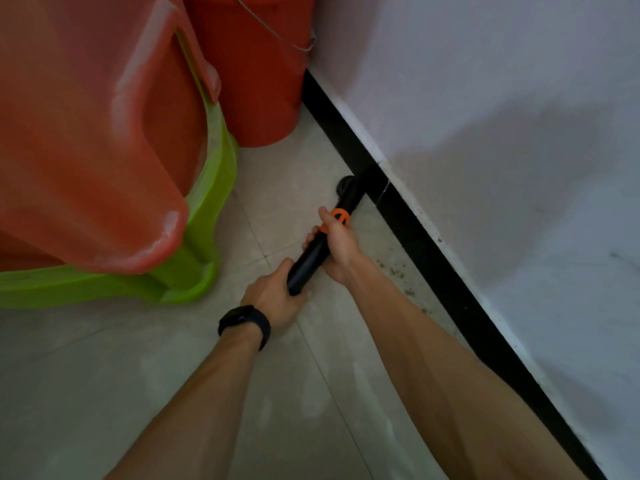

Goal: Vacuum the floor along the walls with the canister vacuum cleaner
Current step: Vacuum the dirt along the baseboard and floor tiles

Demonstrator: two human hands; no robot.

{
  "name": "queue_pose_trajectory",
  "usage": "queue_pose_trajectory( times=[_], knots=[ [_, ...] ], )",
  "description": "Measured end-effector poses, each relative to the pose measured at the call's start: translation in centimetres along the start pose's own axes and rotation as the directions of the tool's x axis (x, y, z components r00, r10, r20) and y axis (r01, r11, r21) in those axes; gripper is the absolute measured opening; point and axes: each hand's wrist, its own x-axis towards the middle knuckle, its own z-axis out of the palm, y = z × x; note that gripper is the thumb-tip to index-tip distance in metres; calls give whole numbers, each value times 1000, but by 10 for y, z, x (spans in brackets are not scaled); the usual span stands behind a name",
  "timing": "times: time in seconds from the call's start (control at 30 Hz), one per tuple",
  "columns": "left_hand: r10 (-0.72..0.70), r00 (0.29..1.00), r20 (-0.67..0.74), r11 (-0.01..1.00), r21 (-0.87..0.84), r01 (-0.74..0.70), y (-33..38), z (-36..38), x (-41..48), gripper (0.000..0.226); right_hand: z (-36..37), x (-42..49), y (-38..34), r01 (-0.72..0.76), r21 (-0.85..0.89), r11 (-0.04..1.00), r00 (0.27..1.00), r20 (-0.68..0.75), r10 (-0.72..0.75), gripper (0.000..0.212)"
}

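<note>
Both forearms enter from the bottom edge, cut off above the elbows, and a black wristband [246, 322] circles the left wrist. The left hand [273, 296] grips the near end of the black vacuum wand [308, 268], fingers curled round it from below and thumb over the top, so that end of the tube disappears under the palm and what it joins to cannot be seen. Just beyond, the right hand [341, 247] holds the wand from the wall side, its thumb laid along the tube up to an orange collar [338, 215]. Its fingers wrap underneath, only their tips showing on the far side. The wand's long axis runs diagonally, from the hands at lower left up and right, and slopes down toward the floor [138, 393]. Its dark nozzle [346, 184] sits on the pale tiles, right against the black baseboard [450, 271]. Black on black, the nozzle's shape and exact contact with the baseboard are hard to make out. Dark specks of debris [394, 271] lie on the tiles beside the baseboard, right of the right hand. Above the baseboard rises a white wall [519, 133]. At left a red plastic stool [86, 133] is stacked on a green stool [204, 237], both cut by the frame. Behind them, in the corner, stands a red bucket [256, 91] with a wire handle [270, 29], its top out of frame.
</note>
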Motion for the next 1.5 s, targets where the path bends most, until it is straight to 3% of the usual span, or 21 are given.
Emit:
queue_pose_trajectory(
  times=[0.1,0.3,0.47,0.77,1.07,1.2,1.5],
  knots=[
    [11,1000,19,999,34,-12,3,-2,0,33,-8,-4,-6,-38,21,999,999,35,37,17],
    [75,993,91,984,156,-88,12,3,-23,31,-25,-19,16,38,47,998,991,-132,-31,15],
    [110,987,118,956,259,-138,11,2,-41,29,-36,-38,28,17,153,988,984,-177,11,13],
    [117,988,99,941,308,-142,7,10,-68,34,-47,-59,39,-31,140,990,992,-117,48,15],
    [38,997,64,969,240,-52,-17,-20,-89,29,-7,-72,57,-77,77,994,996,-50,81,15],
    [30,999,40,957,287,-40,-30,-33,-98,30,-3,-75,61,-108,125,986,994,-10,110,15],
    [130,985,114,880,445,-168,-78,-25,-152,30,-14,-104,133,-40,161,986,975,-208,73,10]
  ],
)
